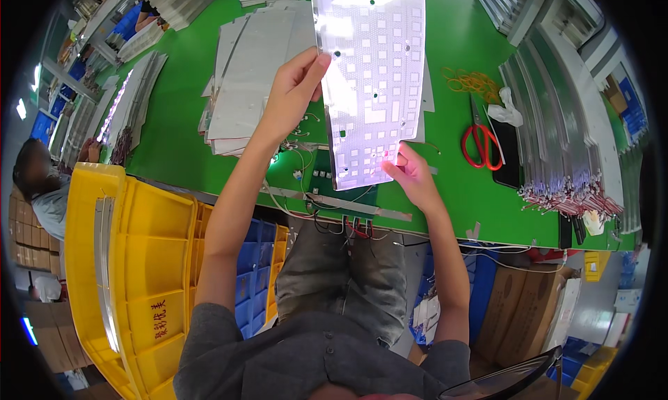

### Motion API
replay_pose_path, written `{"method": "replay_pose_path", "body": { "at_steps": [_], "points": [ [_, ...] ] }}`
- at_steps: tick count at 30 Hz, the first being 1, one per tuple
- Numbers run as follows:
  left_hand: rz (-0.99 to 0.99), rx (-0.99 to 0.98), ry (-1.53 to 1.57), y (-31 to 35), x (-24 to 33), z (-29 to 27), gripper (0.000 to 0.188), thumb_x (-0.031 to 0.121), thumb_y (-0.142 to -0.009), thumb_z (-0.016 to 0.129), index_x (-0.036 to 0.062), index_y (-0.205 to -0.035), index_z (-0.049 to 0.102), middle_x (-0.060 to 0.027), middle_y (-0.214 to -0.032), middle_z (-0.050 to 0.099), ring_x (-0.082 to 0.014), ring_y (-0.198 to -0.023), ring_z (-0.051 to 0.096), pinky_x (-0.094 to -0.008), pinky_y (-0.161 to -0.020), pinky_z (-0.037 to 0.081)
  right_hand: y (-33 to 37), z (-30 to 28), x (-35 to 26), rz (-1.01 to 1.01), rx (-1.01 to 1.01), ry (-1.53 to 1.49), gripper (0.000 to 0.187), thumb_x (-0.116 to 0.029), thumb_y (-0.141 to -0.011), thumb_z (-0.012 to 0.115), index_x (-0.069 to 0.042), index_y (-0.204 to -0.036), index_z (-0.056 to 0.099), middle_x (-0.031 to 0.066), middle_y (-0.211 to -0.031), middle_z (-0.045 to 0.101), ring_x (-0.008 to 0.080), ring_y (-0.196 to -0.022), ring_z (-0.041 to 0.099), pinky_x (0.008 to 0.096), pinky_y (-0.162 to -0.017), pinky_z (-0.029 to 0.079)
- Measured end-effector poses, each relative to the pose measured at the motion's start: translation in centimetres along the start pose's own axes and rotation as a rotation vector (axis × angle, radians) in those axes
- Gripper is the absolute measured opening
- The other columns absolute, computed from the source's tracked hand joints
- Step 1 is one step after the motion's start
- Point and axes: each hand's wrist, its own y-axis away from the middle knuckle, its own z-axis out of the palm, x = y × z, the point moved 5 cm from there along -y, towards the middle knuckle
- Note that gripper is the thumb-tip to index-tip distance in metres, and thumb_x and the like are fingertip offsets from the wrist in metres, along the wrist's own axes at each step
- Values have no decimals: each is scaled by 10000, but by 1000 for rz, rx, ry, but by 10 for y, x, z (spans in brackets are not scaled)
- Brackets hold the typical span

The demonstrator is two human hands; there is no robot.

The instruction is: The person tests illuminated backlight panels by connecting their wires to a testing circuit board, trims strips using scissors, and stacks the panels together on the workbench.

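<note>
Left hand [296, 87] pinches the left edge of a glowing keyboard backlight panel [377, 83], right hand [412, 177] its near right corner; light edge support should prevent bending.

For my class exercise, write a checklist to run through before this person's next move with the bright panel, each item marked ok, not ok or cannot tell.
1. Both hands on the panel: ok; the left hand grips its left edge, the right hand its lower right corner.
2. Scissors away from the hands: ok; they lie on the table to the right.
3. Sheet stack squared up: not ok; its edges are staggered.
4. Near table edge free of wires: not ok; red and black wires are there.
5. Panel's far side unmarked: cannot tell; it faces away.
</note>
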Motion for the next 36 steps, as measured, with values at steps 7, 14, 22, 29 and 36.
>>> {"method": "replay_pose_path", "body": {
  "at_steps": [7, 14, 22, 29, 36],
  "points": [
    [152, 93, -108, 8, 11, 6, 271, 218, -911, 523, -5, -757, 536, 54, -555, 327, -37, -529, 260, -230, -457, 209, 5, -5, 9, 24, -51, 173, 167, -111, -865, 594, -38, -824, 450, -65, -677, 390, 18, -635, 335, 207, -545, 327],
    [106, -2, -187, 14, 11, -3, 357, 294, -952, 423, -8, -826, 566, 39, -546, 369, -44, -513, 318, -230, -457, 245, 5, 7, 0, 92, -72, 243, 203, -167, -853, 613, -27, -776, 487, -54, -668, 411, 29, -617, 349, 205, -540, 317],
    [268, -7, -121, -16, 37, -15, 415, 344, -976, 298, 17, -915, 548, -19, -768, 535, -85, -640, 493, -207, -536, 348, 5, 1, 7, 70, -69, 321, 234, -162, -847, 619, -29, -736, 462, -53, -646, 398, 30, -602, 343, 208, -527, 313],
    [204, -40, -113, -30, 47, -10, 370, 342, -966, 356, 29, -880, 535, 18, -668, 459, -51, -539, 390, -199, -504, 300, 6, 0, 6, 48, -37, 354, 276, -150, -830, 631, -42, -689, 420, -47, -626, 350, 50, -581, 313, 221, -511, 289],
    [249, 56, -253, -26, 48, -11, 335, 333, -950, 426, 49, -801, 521, 74, -588, 327, -21, -517, 264, -199, -471, 211, 7, 0, 9, 44, -45, 365, 271, -146, -825, 634, -31, -683, 435, -37, -627, 365, 56, -587, 331, 228, -518, 303]
  ]
}}
